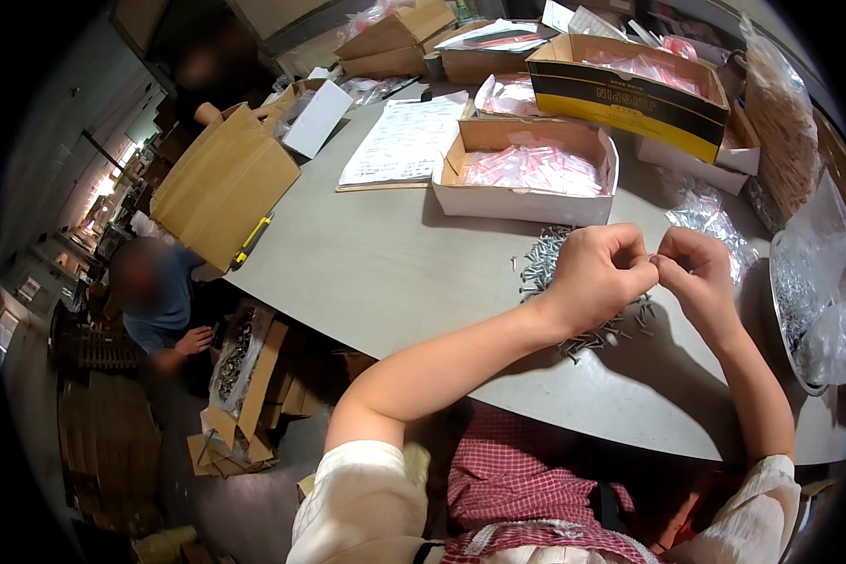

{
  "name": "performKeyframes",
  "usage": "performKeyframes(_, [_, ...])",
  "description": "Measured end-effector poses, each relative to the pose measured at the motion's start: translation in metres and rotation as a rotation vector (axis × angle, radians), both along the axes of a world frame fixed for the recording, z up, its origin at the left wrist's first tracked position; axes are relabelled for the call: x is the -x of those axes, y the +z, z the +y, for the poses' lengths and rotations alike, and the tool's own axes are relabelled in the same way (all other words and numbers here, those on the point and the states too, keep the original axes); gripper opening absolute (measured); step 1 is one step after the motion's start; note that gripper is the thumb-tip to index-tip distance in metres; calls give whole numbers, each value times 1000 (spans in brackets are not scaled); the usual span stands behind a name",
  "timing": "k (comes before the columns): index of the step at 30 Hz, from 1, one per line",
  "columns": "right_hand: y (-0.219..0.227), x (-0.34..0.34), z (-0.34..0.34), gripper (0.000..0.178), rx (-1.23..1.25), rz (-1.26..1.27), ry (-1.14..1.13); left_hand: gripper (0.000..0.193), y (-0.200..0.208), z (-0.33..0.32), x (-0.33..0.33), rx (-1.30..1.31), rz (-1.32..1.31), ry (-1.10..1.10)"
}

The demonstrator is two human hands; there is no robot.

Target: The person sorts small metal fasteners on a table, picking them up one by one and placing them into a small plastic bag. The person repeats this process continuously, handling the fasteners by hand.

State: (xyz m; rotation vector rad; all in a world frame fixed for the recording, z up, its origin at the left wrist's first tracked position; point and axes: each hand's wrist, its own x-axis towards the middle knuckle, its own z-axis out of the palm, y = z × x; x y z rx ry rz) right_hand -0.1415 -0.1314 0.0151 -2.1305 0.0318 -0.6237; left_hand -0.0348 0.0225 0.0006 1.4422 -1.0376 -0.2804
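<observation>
My left hand [600, 277] and my right hand [700, 277] meet fingertip to fingertip over the table, both closed in a pinch. Whatever lies between the fingertips is too small and covered to make out. Beneath and behind my left hand spreads a loose pile of silvery screws [540, 263], partly hidden by that hand and wrist. Just beyond it stands a white cardboard box [526, 205] of small clear bags with pink-red edges [536, 169]. Beside my right hand lies a clear plastic bag [714, 224] with small metal pieces in it.
At the right edge is a round pan [778, 320] of screws under clear plastic. A black and yellow box [620, 111] of bags stands at the back; a clipboard of papers [399, 141] lies left. A yellow cutter [252, 241] hangs at a carton [221, 188]. Two people are at left.
</observation>
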Motion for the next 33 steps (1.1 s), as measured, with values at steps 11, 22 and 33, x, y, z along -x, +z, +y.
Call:
performKeyframes(11, [6, -6, -2, 22, -458, 133, 39, 47, 3, 1, -12, 156, -757, 217])
performKeyframes(22, [45, 7, -9, 31, 621, -106, 192, 35, 12, 6, -18, -117, -325, -116])
performKeyframes(33, [40, 6, -18, 27, 264, 35, 228, 33, 14, 7, -20, -150, 325, -454])
